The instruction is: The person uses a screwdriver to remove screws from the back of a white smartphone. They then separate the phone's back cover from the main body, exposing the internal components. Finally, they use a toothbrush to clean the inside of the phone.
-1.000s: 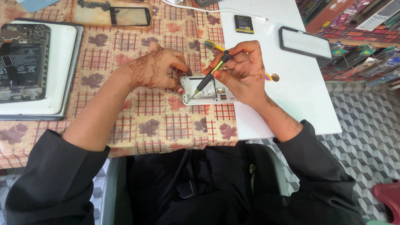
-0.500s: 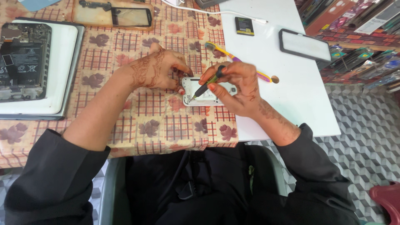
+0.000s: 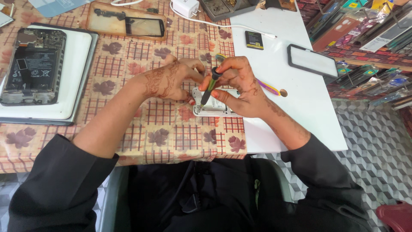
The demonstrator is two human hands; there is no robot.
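Head view: the small white phone (image 3: 213,106) lies flat on the checked tablecloth (image 3: 128,129), close to where the cloth ends over the white table (image 3: 300,103), its long axis running left to right across my view, open back upward. It sits directly under both my hands, between them rather than off to one side. My right hand (image 3: 242,88) covers its right half and grasps a dark, green-banded screwdriver (image 3: 209,88) in a fingertip pinch; the tool's long axis slants from upper right down to lower left, with its tip on the phone's upper left corner. My left hand (image 3: 169,79) rests just beside that same corner, fingers curled and pressing at the edge; I cannot tell whether it pinches anything. The right hand is the nearer to the phone's body, the left the nearer to the tool tip. Farther out: a yellow and purple pen-like tool (image 3: 268,87) behind the right hand, a dark phone (image 3: 312,61) face up on the white table, a small black battery (image 3: 254,40), a charger block (image 3: 185,7) with its white cable, and an opened larger phone (image 3: 32,64) on a white pad at far left.
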